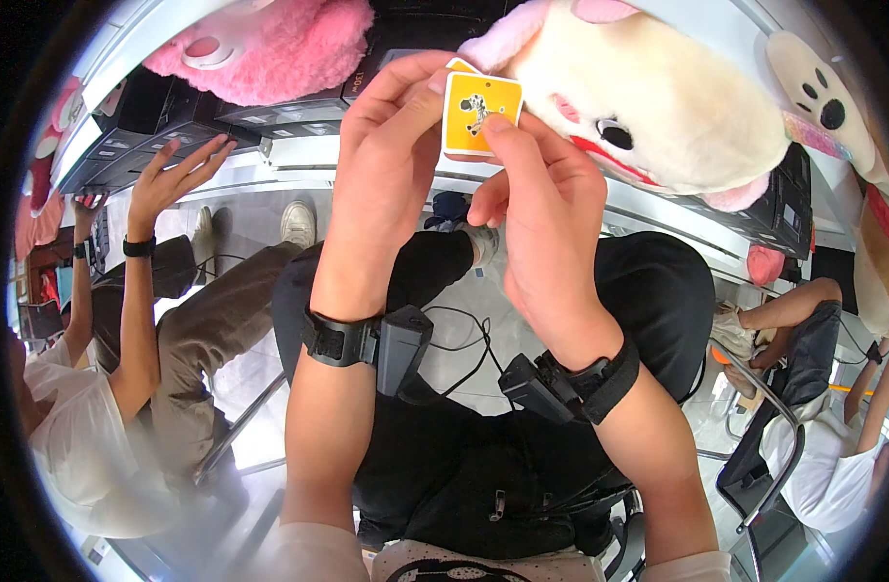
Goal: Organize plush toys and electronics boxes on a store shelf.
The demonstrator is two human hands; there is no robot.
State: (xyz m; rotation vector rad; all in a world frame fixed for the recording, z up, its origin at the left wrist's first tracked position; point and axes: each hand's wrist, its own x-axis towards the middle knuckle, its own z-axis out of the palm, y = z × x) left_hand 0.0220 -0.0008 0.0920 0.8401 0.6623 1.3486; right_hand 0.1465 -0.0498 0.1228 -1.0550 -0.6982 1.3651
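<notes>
Both my hands are raised in front of me and meet at a small stack of yellow cards (461, 139) with white borders. The front card bears a black-and-white spotted animal figure, and the corner of another card shows behind it. My left hand (391, 131) grips the cards at their left edge, thumb in front. My right hand (551, 179) pinches them from the lower right, its thumb lying on the front card's face. How many cards there are is hidden. Each wrist wears a black strap with a black box-shaped device (404, 351).
Ahead, a large cream plush toy (658, 87) and a pink fluffy plush (280, 53) lie on black boxes (188, 116) on a white shelf. A black bag (454, 475) rests on my lap. A person's raised hand (168, 184) is at left; another person (823, 456) sits at right.
</notes>
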